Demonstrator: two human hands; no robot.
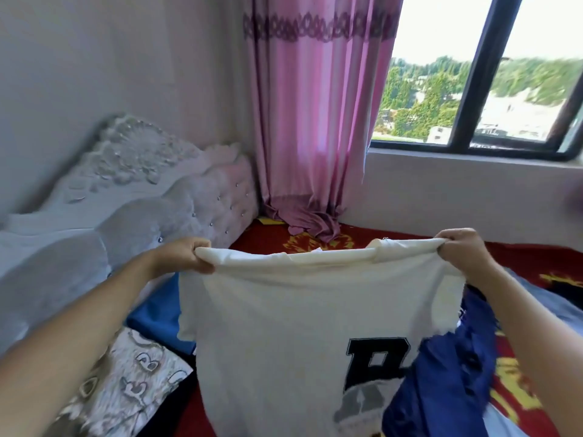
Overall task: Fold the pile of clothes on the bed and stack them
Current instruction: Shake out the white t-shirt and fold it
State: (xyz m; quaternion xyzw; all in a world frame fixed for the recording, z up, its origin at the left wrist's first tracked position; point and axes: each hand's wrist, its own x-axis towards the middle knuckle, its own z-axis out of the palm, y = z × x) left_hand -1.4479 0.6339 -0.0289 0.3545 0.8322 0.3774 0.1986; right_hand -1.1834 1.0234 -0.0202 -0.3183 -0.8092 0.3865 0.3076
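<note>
the white t-shirt (299,326) was up in the air over the bed (530,252), held by its top edge w/ the body hanging straight down twd the person, black letter print low on the rt side. the left hand (189,255) had its fingers curled round the left shoulder corner, pinching a bunched roll of cloth. the right hand (463,250) did the same at the rt corner. the hands were well apart, so the top edge ran taut btw them.

progress, as a judgement: early to middle. this shirt was only spread out, w/ no fold-over in it yet. a dark blue garment (448,373) lay crumpled just beside the shirt's lower rt side, and a grey-blue piece (545,294) lay beyond the rt forearm. both were loose, so the pile wasn't done.

on the left, near the headboard (142,190), a bright blue item (157,316) lay flat w/ straight edges (prob a folded piece and maybe the start of the stack, but the shirt hid part of it, so can't say for sure). a grey patterned cloth (126,383) sat nearer the person on the left. couldn't tell if it was a pillow or laundry.

left to do: lay the shirt flat, fold sleeves and body, put it on the stack, then do the blue and grey pieces. how many more lay below the frame, can't tell.
</note>
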